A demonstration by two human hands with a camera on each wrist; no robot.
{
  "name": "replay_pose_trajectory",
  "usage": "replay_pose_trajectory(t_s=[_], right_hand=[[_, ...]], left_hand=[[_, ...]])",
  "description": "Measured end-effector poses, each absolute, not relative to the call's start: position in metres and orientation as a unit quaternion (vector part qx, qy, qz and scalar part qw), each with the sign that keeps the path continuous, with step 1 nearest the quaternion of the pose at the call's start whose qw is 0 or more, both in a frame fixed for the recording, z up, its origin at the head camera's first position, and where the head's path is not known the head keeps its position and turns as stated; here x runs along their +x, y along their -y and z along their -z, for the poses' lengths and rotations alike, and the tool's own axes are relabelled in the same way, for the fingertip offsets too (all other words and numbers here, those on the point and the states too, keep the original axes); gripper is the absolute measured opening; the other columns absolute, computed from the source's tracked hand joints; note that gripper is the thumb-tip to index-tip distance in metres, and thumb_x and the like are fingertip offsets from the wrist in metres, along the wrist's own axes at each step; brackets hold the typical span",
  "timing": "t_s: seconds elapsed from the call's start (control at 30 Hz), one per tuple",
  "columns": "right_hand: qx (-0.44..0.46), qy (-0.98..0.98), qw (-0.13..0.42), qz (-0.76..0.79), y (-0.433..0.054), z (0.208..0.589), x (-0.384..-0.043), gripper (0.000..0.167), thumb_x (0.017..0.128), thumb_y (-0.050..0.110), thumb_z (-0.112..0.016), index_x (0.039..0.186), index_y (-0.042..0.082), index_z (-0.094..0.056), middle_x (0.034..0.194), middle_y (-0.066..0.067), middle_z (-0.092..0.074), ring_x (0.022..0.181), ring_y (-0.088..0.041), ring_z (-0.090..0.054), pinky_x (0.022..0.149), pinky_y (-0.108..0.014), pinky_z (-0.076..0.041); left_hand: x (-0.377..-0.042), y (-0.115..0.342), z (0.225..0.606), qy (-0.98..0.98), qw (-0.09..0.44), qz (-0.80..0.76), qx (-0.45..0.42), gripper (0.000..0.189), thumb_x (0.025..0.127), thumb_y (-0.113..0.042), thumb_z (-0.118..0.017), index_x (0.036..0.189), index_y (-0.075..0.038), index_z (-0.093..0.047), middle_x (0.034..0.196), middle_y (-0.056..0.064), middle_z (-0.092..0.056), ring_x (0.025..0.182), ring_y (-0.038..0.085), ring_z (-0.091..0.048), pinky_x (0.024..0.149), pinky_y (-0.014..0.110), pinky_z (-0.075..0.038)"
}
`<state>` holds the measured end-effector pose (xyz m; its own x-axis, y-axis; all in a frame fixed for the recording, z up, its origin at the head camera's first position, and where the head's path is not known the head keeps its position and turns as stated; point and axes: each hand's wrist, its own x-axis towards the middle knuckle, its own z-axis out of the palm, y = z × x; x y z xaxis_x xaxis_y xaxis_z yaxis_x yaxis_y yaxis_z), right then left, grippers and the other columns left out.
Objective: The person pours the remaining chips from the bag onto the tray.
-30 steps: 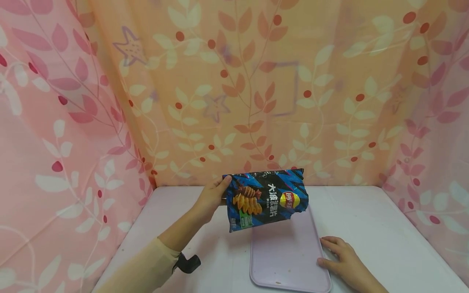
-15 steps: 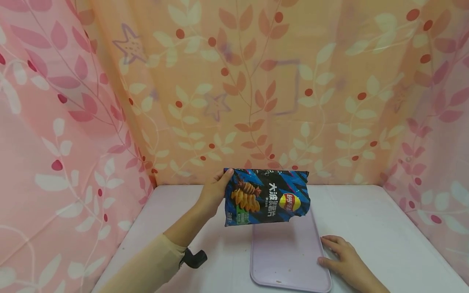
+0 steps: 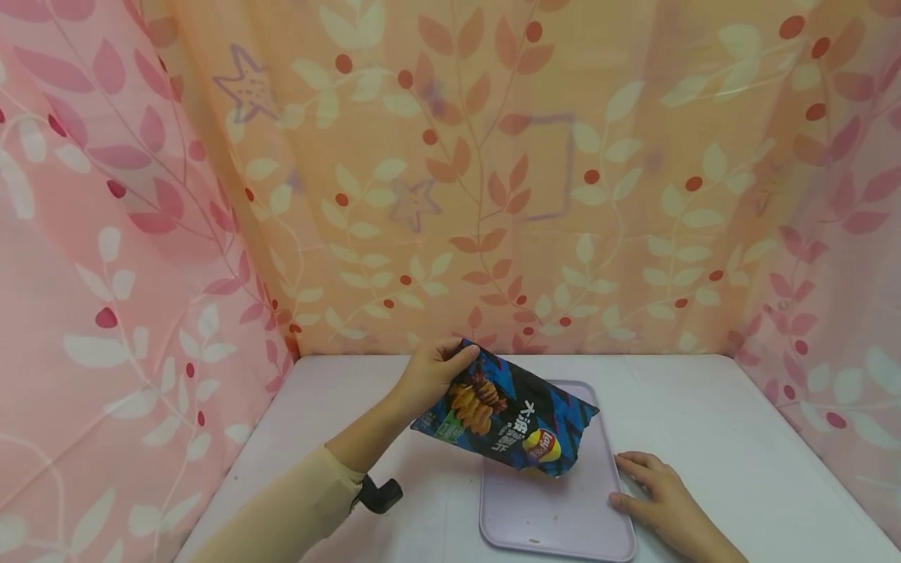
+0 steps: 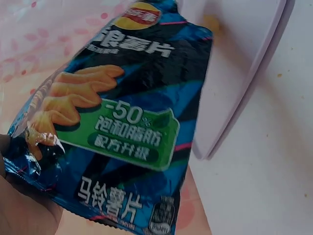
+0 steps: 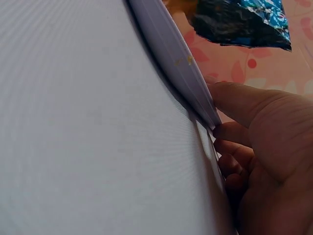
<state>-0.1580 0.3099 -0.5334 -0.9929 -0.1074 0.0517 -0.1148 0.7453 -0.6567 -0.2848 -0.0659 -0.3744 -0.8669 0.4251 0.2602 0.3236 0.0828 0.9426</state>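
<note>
My left hand grips the sealed bottom end of a blue and black Lay's potato chip bag, held aloft with its torn end slanting down to the right over a lilac tray. At that lower end, in the left wrist view, a blurred yellowish potato chip shows against the tray. My right hand holds the tray's right rim, with the thumb over the edge and the other fingers against it. In the right wrist view, those fingers are bent at the rim, partly hidden behind one another.
A few crumbs lie on the tray. White cloth covers the table, bounded by floral curtains at the back and both sides. A black fitting sticks out from the left wrist.
The bag was roughly level and higher before; now its torn end has swung down toward the tray. The left hand has moved slightly right. The right hand has stayed at the rim.
</note>
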Motion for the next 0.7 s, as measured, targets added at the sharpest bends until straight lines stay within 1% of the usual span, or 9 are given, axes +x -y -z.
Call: replay_pose_trajectory(t_s=[0.13, 0.27, 0.5, 0.6, 0.7], right_hand=[[0.062, 0.935, 0.011, -0.348, -0.310, 0.533, -0.158, 0.074, 0.087, 0.048, -0.079, 0.138, -0.002, -0.060, 0.143, -0.015, -0.054, 0.133, -0.044, -0.044, 0.101, -0.071, -0.039], [0.059, 0.937, 0.009, -0.345, -0.309, 0.532, -0.157, 0.074, 0.087, 0.048, -0.078, 0.139, -0.002, -0.060, 0.143, -0.014, -0.054, 0.132, -0.042, -0.044, 0.101, -0.070, -0.040], [0.061, 0.937, 0.011, -0.344, -0.308, 0.531, -0.156, 0.074, 0.087, 0.048, -0.078, 0.139, -0.002, -0.060, 0.143, -0.015, -0.054, 0.131, -0.043, -0.045, 0.100, -0.071, -0.040], [0.064, 0.937, 0.017, -0.342, -0.308, 0.531, -0.156, 0.073, 0.087, 0.047, -0.078, 0.138, -0.002, -0.060, 0.142, -0.015, -0.055, 0.130, -0.042, -0.046, 0.100, -0.070, -0.041], [0.067, 0.936, 0.019, -0.345, -0.309, 0.531, -0.157, 0.073, 0.087, 0.046, -0.078, 0.138, -0.003, -0.060, 0.142, -0.016, -0.054, 0.131, -0.044, -0.045, 0.099, -0.071, -0.040]], left_hand=[[-0.284, 0.064, 0.373, -0.740, 0.037, -0.617, 0.266, 0.030, 0.103, -0.031, -0.063, 0.095, -0.005, -0.076, 0.082, 0.009, -0.072, 0.075, 0.017, -0.069, 0.070, 0.027, -0.060], [-0.283, 0.063, 0.371, -0.741, 0.041, -0.616, 0.266, 0.028, 0.103, -0.031, -0.063, 0.100, -0.006, -0.077, 0.084, 0.010, -0.073, 0.077, 0.018, -0.071, 0.073, 0.031, -0.062], [-0.283, 0.061, 0.367, -0.753, 0.027, -0.601, 0.267, 0.026, 0.103, -0.032, -0.062, 0.101, -0.009, -0.075, 0.084, 0.007, -0.073, 0.076, 0.018, -0.069, 0.071, 0.028, -0.060], [-0.285, 0.059, 0.365, -0.756, 0.016, -0.598, 0.267, 0.026, 0.103, -0.031, -0.062, 0.100, -0.009, -0.075, 0.083, 0.006, -0.072, 0.075, 0.017, -0.069, 0.071, 0.028, -0.060], [-0.286, 0.057, 0.362, -0.758, 0.006, -0.594, 0.271, 0.026, 0.103, -0.032, -0.063, 0.099, -0.009, -0.075, 0.082, 0.005, -0.071, 0.075, 0.017, -0.067, 0.071, 0.026, -0.059]])
